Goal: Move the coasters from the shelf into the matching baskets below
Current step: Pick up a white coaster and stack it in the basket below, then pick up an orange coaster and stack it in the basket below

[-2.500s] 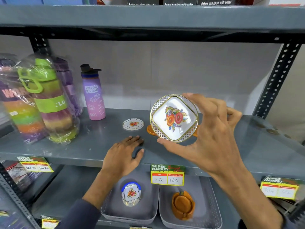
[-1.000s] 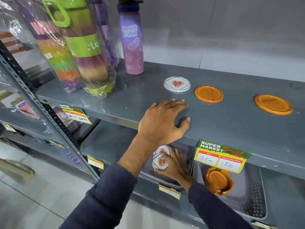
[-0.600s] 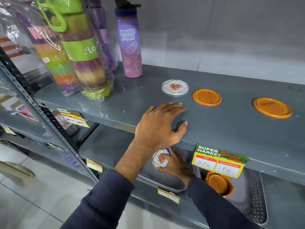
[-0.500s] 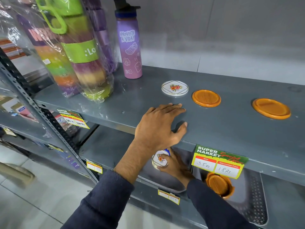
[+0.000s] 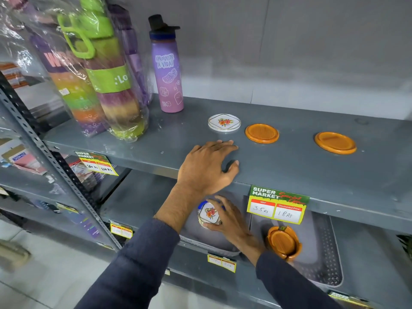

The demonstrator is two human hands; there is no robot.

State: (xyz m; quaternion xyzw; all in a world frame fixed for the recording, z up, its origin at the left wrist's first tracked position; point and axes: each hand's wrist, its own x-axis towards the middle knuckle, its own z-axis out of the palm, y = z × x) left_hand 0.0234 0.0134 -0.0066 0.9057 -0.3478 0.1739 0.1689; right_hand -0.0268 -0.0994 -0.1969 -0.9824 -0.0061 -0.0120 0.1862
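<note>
On the grey shelf (image 5: 289, 175) lie a white floral coaster (image 5: 224, 122) and two orange coasters, one next to it (image 5: 262, 133) and one further right (image 5: 335, 142). My left hand (image 5: 207, 168) rests flat on the shelf's front edge, fingers spread, holding nothing. Below the shelf, my right hand (image 5: 231, 221) reaches into the left grey basket (image 5: 207, 240). Its fingers and thumb are wrapped around a white floral coaster (image 5: 209, 214) that sits on top of a stack of the same kind. The right grey basket (image 5: 327, 259) holds a stack of orange coasters (image 5: 282, 241).
A purple bottle (image 5: 167, 68) and wrapped coloured bottles (image 5: 107, 81) stand at the shelf's left. A green and yellow price tag (image 5: 277, 204) hangs from the shelf edge over the baskets. A perforated steel upright (image 5: 55, 161) runs down the left side.
My right hand carried the white floral coaster from above the shelf down into the left basket and set it on the stack. My left hand stayed on the shelf edge.
</note>
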